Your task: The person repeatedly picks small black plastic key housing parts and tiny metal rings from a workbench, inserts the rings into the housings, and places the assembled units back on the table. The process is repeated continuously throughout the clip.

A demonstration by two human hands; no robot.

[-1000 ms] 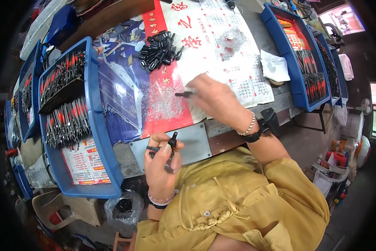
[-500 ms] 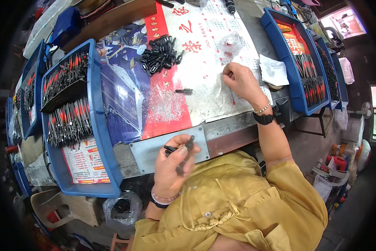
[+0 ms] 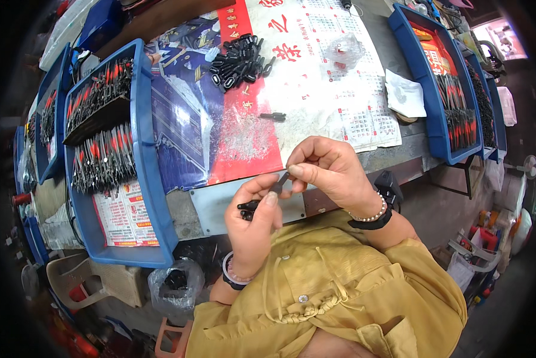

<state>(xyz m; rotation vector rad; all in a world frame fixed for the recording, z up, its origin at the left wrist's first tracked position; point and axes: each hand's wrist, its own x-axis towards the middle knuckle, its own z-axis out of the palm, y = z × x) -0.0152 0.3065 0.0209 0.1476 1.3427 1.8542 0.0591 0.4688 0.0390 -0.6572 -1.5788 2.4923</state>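
Observation:
My left hand (image 3: 247, 230) is closed around small black plastic pieces (image 3: 248, 207), their ends showing between thumb and fingers. Its thumb and fingertips also hold a slim dark piece (image 3: 280, 182) upward. At that piece's top end, the fingertips of my right hand (image 3: 333, 172) are pinched together; whether anything tiny sits in them is hidden. Both hands meet above the near edge of the table. Beyond them, a single black piece (image 3: 273, 117) lies on the paper, and a heap of black oval-ended pieces (image 3: 239, 64) is farther back.
Blue trays at left (image 3: 138, 149) and right (image 3: 433, 113) hold rows of black and red slender parts. A crumpled clear plastic bag (image 3: 344, 52) and a white paper piece (image 3: 405, 95) lie on the calendar sheet's right side. A metal plate (image 3: 211, 206) edges the table.
My right hand has come back from over the calendar sheet to meet my left hand at the dark piece. The view has shifted slightly.

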